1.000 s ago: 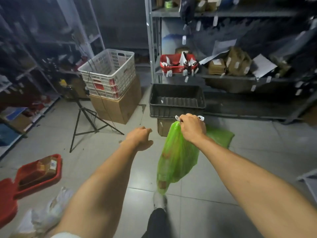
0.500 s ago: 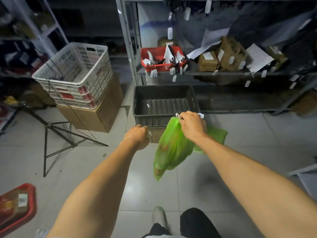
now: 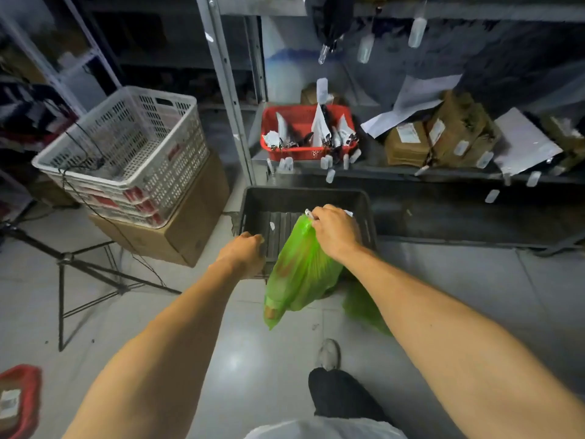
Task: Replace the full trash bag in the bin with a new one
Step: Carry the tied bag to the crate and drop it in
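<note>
my right hand [image 3: 337, 233] is closed tight around the top of the green trash bag [image 3: 300, 270]. the bag hangs down from my fingers [image 3: 319, 217] in the air, above the floor [image 3: 240, 359], and it looks full and lumpy. a bit of white sticks out past my fingers at the top, but i cannot tell what it is.

my left hand [image 3: 245, 253] is just to the left of the bag, curled into a loose fist. it is at the near edge of the black crate [image 3: 253, 201]. i cannot tell if the fingers are holding that edge or just resting by it.

the black crate sits on the floor, right behind both hands. the bag top is over the near part of the crate. more green plastic [image 3: 364, 308] lies low under my right arm, down by the floor.

far past my fingers a red basket [image 3: 285, 122] with papers sits on a shelf [image 3: 443, 175]. off to the left of my left hand a white basket [image 3: 152, 166] rests on a brown box [image 3: 190, 229]. a black stand [image 3: 85, 270] is on the floor near it. my shoe [image 3: 329, 354] is below the bag.
</note>
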{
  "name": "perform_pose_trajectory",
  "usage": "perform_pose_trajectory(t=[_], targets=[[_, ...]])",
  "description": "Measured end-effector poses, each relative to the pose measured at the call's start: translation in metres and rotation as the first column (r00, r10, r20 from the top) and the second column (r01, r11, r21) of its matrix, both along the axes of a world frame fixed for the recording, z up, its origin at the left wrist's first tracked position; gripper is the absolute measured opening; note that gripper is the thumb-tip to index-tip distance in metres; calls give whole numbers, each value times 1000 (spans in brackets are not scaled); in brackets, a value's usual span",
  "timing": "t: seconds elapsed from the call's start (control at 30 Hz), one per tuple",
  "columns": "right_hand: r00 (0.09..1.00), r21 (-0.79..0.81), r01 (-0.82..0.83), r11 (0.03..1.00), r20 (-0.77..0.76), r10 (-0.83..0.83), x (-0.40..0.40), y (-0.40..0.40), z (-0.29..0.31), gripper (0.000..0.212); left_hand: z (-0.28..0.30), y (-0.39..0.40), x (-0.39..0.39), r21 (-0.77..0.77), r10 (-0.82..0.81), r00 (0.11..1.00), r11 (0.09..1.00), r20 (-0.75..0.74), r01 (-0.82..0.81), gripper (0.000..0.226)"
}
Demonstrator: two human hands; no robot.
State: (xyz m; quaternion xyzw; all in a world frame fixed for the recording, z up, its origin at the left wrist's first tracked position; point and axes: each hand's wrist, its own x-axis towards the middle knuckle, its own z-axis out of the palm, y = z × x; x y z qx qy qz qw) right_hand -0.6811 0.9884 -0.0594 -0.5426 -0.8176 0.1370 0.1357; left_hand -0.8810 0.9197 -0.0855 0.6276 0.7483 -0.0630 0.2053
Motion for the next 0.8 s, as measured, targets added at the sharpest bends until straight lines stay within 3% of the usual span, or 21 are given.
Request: perform_pose_trajectory(t=[0.33,0.8], targets=[[987,-30,-134,991,-90,131,-27,127,7,16,7,105,0,-33,114,993,993,16,-113,47],[976,-74,-198,977,-104,190,-94,232,-26,12,-15,190,-81,-88,146,988,986,44,-142,51]])
